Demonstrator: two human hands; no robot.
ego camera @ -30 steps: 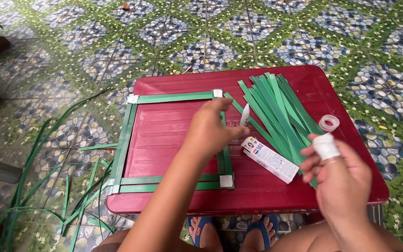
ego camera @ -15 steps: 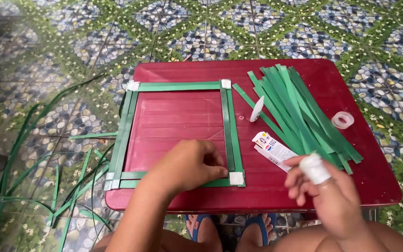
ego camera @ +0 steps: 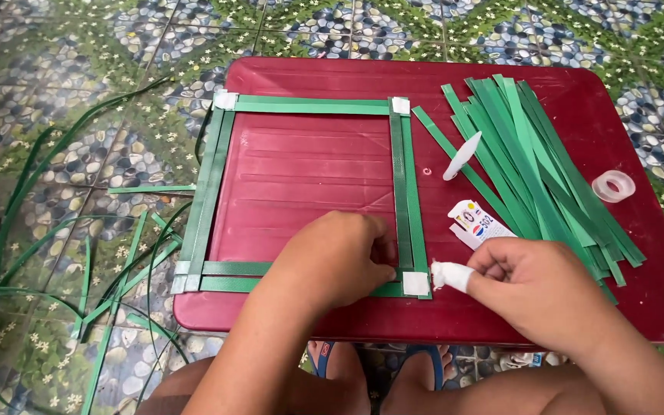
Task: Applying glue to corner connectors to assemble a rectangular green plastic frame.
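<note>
Pressing the near right corner of a green strip frame (ego camera: 309, 192) on a red table (ego camera: 639, 300), the left hand (ego camera: 340, 257) lies flat while the right hand (ego camera: 536, 284), bandaged fingertip extended, touches the taped corner (ego camera: 416, 283).

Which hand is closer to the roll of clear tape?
The right hand. It sits below and to the left of the roll of clear tape. The left hand is farther left, on the green strip frame.
</note>
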